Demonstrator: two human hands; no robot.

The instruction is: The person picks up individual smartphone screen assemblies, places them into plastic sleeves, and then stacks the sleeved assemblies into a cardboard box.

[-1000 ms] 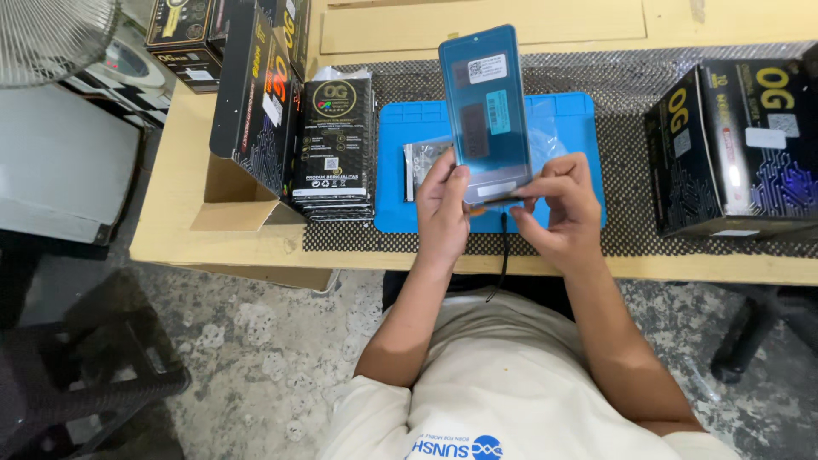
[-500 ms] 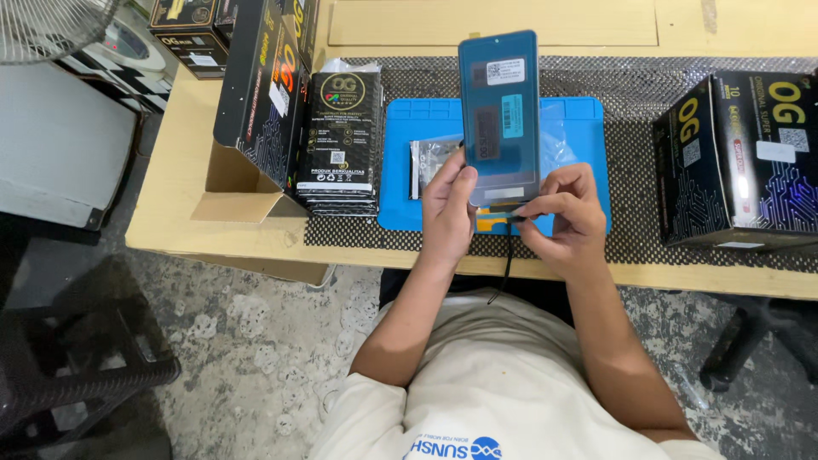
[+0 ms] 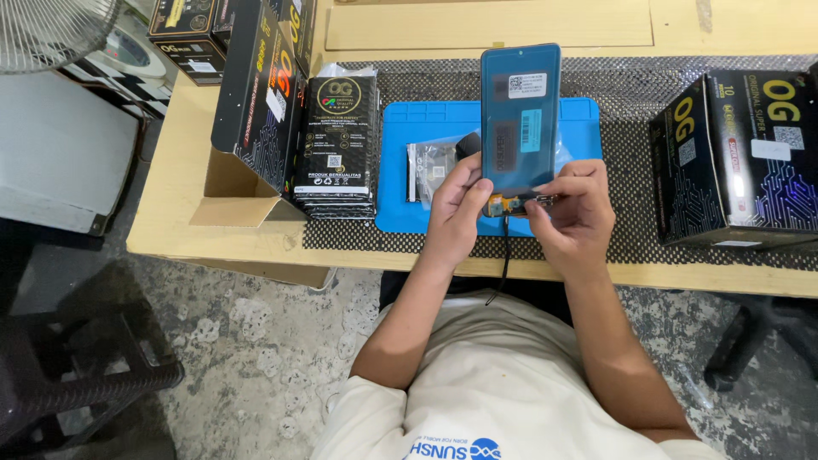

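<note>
I hold a phone screen panel (image 3: 520,119) upright above the blue work mat (image 3: 405,162), its dark back with small labels facing me. My left hand (image 3: 456,213) grips the panel's lower left edge, thumb on the back and fingers wrapped behind. My right hand (image 3: 573,213) pinches the connector strip at the panel's bottom edge, where a thin black cable (image 3: 505,255) hangs down towards my lap. On the mat, just left of the panel, lies a small clear plastic bag (image 3: 429,166). Further left stands a stack of black flat packets (image 3: 336,140), then an open black carton (image 3: 256,89). At the right sits another black box (image 3: 737,158) on the wooden counter (image 3: 230,238).
</note>
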